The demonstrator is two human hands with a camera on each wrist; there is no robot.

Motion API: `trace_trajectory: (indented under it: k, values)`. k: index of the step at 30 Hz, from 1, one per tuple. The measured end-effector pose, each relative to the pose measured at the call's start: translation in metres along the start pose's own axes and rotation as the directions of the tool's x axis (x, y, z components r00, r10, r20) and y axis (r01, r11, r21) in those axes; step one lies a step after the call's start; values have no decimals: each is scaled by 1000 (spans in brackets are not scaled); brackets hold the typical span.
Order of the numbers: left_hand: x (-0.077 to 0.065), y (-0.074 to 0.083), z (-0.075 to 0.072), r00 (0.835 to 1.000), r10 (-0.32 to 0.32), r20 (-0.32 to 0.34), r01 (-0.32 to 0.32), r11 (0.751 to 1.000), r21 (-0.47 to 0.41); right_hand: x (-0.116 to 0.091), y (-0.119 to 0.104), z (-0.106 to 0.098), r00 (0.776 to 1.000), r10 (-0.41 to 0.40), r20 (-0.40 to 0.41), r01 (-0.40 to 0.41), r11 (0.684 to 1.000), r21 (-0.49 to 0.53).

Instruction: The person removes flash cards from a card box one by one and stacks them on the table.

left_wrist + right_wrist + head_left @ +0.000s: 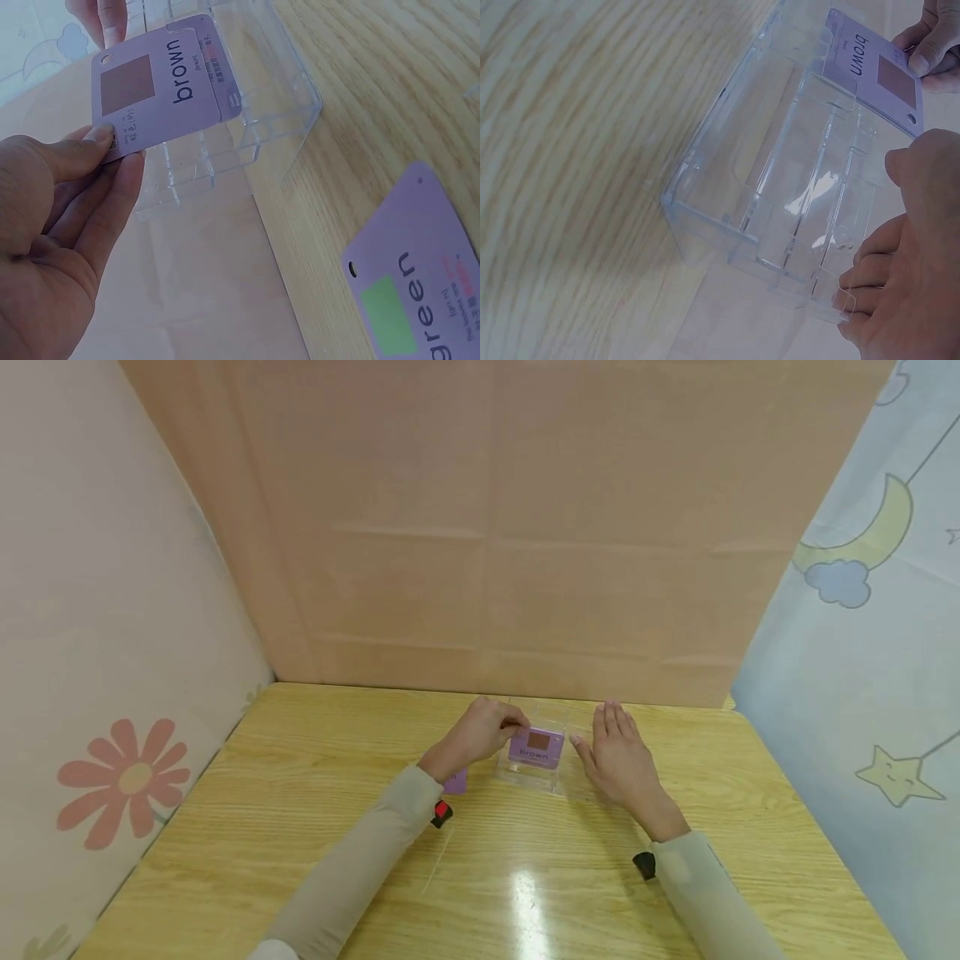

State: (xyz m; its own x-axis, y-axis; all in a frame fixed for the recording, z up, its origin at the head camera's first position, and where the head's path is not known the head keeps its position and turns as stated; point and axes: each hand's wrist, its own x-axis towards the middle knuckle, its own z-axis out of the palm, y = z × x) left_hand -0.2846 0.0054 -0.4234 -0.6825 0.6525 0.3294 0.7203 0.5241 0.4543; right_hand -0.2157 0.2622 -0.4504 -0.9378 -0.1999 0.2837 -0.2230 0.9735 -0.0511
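Observation:
A purple flash card [536, 750] printed with a brown square and the word "brown" stands in a clear plastic tiered holder [537, 779]. My left hand [480, 731] pinches its upper corner between thumb and fingers, as the left wrist view shows. In that same view, the card's lower part lies behind a clear front panel of the holder. To the holder's right, my right hand [621, 762] has its fingers extended. The right wrist view puts those fingers [870, 270] right at the holder's side, the thumb just below the card's corner.
Another purple card [412, 277], marked "green", lies on the wooden table [315, 793] left of the holder, partly behind the left wrist in the head view. A tan backdrop [487, 568] rises behind the table, with patterned cloth walls [840, 693] on both sides.

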Motion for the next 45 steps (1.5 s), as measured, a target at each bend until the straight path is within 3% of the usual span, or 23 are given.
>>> trace_trajectory:
  k: [16,28,37,45]
  values:
    - [4,2,-6,998,42,49,-42,999,-14,-2,2,-2,1000,-5,5,5,1000,-9]
    - [5,2,-11,991,-20,134,26,999,-45,0,3,2,1000,-8,-12,8,1000,-24]
    - [8,2,-14,984,-26,174,37,998,-59,1,2,2,999,-25,-27,24,999,-34]
    - [7,-2,-8,980,-48,193,59,997,-51,1,2,3,1000,-16,-14,16,1000,-16]
